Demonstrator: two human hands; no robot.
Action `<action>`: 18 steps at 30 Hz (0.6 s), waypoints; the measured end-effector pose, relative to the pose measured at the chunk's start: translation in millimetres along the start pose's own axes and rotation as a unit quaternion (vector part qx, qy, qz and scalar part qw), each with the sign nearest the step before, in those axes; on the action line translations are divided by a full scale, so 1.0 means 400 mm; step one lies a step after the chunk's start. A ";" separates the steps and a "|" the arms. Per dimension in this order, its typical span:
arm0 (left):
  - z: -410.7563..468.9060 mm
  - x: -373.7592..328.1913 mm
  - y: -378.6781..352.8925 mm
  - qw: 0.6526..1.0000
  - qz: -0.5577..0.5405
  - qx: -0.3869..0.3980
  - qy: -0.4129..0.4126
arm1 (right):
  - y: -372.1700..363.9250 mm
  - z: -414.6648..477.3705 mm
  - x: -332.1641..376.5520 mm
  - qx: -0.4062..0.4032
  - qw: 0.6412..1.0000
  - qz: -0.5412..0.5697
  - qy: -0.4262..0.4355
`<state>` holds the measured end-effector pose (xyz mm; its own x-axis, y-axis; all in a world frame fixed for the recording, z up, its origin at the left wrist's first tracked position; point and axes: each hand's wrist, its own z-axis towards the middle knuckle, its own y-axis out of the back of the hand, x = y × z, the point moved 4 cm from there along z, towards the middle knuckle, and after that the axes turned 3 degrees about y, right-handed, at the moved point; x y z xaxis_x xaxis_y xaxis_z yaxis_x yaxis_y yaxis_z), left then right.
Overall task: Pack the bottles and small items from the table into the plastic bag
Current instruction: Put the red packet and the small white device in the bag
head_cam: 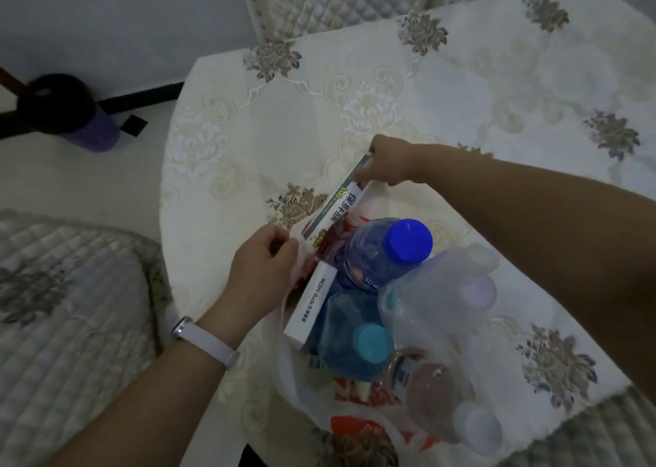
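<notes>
A white plastic bag (pixel 294 388) with red print stands open on the table. Inside it are a bottle with a dark blue cap (pixel 408 241), a bottle with a teal cap (pixel 372 342), a clear bottle with a pale cap (pixel 475 427), another clear bottle (pixel 440 296) and a white earbuds box (pixel 312 306). My left hand (pixel 262 271) pinches the bag's left rim. My right hand (pixel 390 163) grips the far end of a long white-and-green box (pixel 342 205), whose near end slants down into the bag's mouth.
The table (pixel 461 111) wears a cream embroidered cloth. Quilted chairs stand at the far side (pixel 337 1) and at the near left (pixel 71 306). On the floor at the left lies a dark roll (pixel 71 111).
</notes>
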<state>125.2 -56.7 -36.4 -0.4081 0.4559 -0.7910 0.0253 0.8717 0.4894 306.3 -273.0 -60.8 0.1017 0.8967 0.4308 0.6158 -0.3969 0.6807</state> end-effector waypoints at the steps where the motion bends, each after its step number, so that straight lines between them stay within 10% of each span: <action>1: -0.003 -0.003 0.005 1.000 -0.013 -0.004 -0.001 | -0.003 -0.006 -0.001 0.001 0.999 0.053 0.001; 11: -0.041 -0.034 0.055 0.992 -0.113 0.019 -0.049 | 0.016 -0.131 0.115 -0.003 0.964 0.262 0.040; 18: -0.062 -0.090 0.157 0.976 -0.205 -0.021 -0.078 | 0.149 -0.451 0.315 -0.180 0.958 0.045 0.219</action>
<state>119.0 -22.9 31.9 -0.2321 0.0959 -0.9679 -0.1486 0.9800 0.1327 214.9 -219.1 140.8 -0.2433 0.7189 0.6511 0.3024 -0.5816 0.7551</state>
